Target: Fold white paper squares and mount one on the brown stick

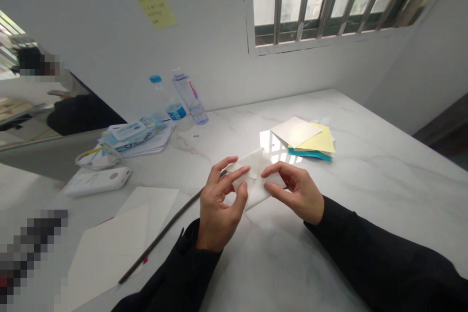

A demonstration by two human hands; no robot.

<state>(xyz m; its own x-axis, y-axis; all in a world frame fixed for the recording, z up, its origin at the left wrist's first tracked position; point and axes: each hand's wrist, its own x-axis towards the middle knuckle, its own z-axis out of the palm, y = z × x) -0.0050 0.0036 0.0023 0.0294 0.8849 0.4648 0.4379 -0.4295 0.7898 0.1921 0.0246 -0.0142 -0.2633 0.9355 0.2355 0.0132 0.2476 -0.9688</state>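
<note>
A folded piece of white paper (259, 192) is held up between both hands, just above the marble-patterned table. My left hand (223, 204) grips its left side, with the fingers bent and the thumb on the near face. On the right side, my right hand (294, 190) pinches a flap between thumb and index finger. The paper has creased, pointed flaps, one peak standing up in the middle. Parts of the paper's edges are hidden behind my fingers. Behind my left hand, a thin dark cord-like strip (161, 236) runs down to the left.
Coloured paper sheets (310, 139) lie stacked beyond my right hand. Two plastic bottles (190, 97) stand at the wall, near a blue wipes pack (133, 134). A white power bank (98, 182) and pale sheets (109, 248) lie at left. A person (73, 102) sits at far left.
</note>
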